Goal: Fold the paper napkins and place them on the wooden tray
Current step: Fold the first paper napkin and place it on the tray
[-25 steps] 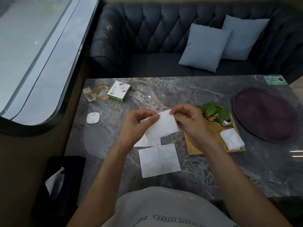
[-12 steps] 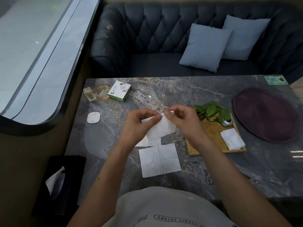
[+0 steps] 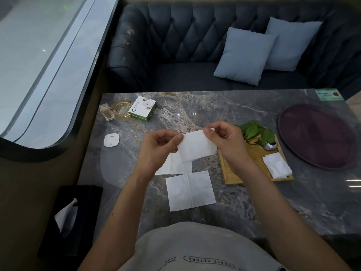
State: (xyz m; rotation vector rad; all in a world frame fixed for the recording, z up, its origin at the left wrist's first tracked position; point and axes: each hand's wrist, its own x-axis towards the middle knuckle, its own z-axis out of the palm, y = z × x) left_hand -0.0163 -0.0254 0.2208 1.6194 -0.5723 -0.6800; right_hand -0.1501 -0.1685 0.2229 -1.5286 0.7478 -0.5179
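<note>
Across the far wall, sofa (image 3: 195, 45): dark, button-tufted, with two pale blue cushions (image 3: 245, 55).
Surface (image 3: 244, 202): grey veined marble; green label (image 3: 329, 94) at the far right corner, print too small to read.
Round tray (image 3: 316, 137): dark purple, at the right.
Wooden tray (image 3: 242, 173): right of centre; carries a small potted plant (image 3: 257, 133) at its far end and one folded napkin (image 3: 277, 165) at its right side.
Shirt (image 3: 195, 251): grey; inverted print, partly readable as "FETURU".
Flat napkin (image 3: 190, 189): unfolded, creased, near the front edge; another sheet (image 3: 175, 166) lies partly hidden behind it.
Held napkin (image 3: 197, 146): folded rectangle, raised above the surface, left of the wooden tray.
Left hand (image 3: 158, 147): pinching the held napkin's left edge.
Right hand (image 3: 224, 139): pinching its upper right corner.
Green-and-white box (image 3: 142, 108): far left; logo and characters not legible.
Glass ashtray (image 3: 121, 108): beside the box.
White square disc (image 3: 111, 140): left side.
</note>
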